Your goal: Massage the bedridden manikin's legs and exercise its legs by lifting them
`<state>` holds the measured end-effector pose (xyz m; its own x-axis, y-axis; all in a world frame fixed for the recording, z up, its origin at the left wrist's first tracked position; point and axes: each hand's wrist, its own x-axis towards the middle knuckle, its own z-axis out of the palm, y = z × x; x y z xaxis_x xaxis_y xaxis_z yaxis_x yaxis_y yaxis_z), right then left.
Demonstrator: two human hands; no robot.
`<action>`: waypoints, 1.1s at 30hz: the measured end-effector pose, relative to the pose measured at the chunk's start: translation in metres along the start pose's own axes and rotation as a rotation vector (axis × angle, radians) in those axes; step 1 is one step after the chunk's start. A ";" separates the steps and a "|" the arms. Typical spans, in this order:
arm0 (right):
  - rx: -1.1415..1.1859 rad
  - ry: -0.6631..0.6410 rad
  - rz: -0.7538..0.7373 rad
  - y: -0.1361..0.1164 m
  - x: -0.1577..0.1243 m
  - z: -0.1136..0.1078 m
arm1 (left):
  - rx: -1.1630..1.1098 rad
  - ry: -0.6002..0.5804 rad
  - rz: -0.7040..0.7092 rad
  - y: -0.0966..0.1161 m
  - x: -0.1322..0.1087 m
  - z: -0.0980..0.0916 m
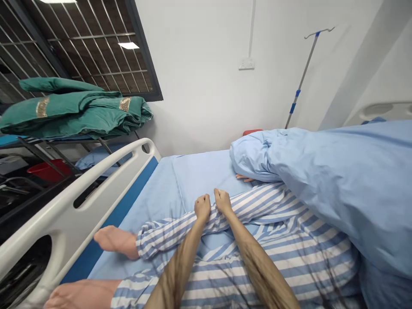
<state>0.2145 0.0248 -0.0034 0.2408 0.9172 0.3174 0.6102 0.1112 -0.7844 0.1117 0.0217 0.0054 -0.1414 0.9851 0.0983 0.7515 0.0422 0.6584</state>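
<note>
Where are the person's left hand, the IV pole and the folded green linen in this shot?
Left hand [202,207]: head view, back of the closed fist.
IV pole [303,77]: head view, middle of the metal shaft.
Folded green linen [74,113]: head view, middle of the stack.

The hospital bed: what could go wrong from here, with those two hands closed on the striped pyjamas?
Two risks seem likely. The left hand and right hand appear closed on the striped pyjamas, so a sharp pull might tug the lying person's leg or arm. That person's bare foot lies close to the white side rail and could knock against it if the leg shifts.
</note>
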 end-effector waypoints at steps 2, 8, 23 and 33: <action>-0.043 -0.028 0.013 -0.004 -0.002 0.000 | -0.006 -0.018 -0.005 0.001 0.000 -0.003; -0.095 -0.033 -0.005 -0.035 0.016 -0.025 | 0.008 -0.045 -0.035 0.006 -0.004 -0.007; 0.102 0.004 0.011 0.036 0.018 -0.072 | 0.024 -0.038 -0.012 0.009 -0.004 -0.006; 0.174 0.022 0.023 0.030 0.019 -0.073 | -0.222 -0.039 0.055 0.045 0.015 -0.033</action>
<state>0.2922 0.0175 0.0176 0.2708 0.9119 0.3083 0.4646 0.1567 -0.8715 0.1224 0.0332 0.0608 -0.0756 0.9908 0.1125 0.5965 -0.0455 0.8013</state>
